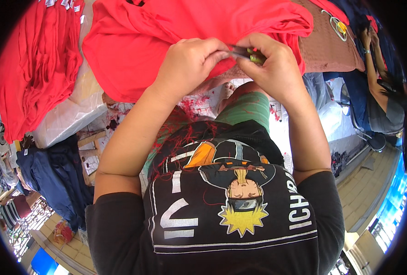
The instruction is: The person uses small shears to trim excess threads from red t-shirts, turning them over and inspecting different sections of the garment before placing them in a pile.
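A red garment (134, 50) lies spread across the table in front of me, its near edge hanging over. My left hand (196, 57) is closed in a pinch on the edge of this garment, thumb against forefinger. In my right hand (274, 59) is a pair of thread snips (255, 57) with yellow-green on the handle. Their dark blades point left and reach the tips of my left fingers. Whether a thread lies between the blades is too small to tell.
A pile of red garments (38, 59) with white tags hangs over a plastic-wrapped stack at the left. Below it hang dark blue garments (54, 178). Brown cloth (327, 41) covers the table at right, with a measuring tape (338, 26). Another person (384, 101) works at far right. Red thread scraps litter my lap.
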Motion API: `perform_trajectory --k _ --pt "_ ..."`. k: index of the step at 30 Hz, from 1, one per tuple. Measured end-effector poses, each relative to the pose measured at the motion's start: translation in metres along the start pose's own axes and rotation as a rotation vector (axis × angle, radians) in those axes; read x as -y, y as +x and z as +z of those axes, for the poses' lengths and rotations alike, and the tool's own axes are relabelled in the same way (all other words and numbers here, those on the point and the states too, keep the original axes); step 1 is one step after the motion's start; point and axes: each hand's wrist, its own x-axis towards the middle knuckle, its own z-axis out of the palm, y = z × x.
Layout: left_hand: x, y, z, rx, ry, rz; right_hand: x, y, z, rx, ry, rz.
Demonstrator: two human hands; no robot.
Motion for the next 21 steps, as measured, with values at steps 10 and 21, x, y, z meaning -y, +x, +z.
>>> perform_trajectory --k 10,21 --pt "0.003 0.003 -0.011 0.101 -0.476 -0.328 0.001 -0.006 -0.009 0.068 0.018 -0.048" --pt "0.004 0.003 -0.010 0.102 -0.401 -0.310 0.006 0.002 -0.003 0.055 -0.121 -0.140"
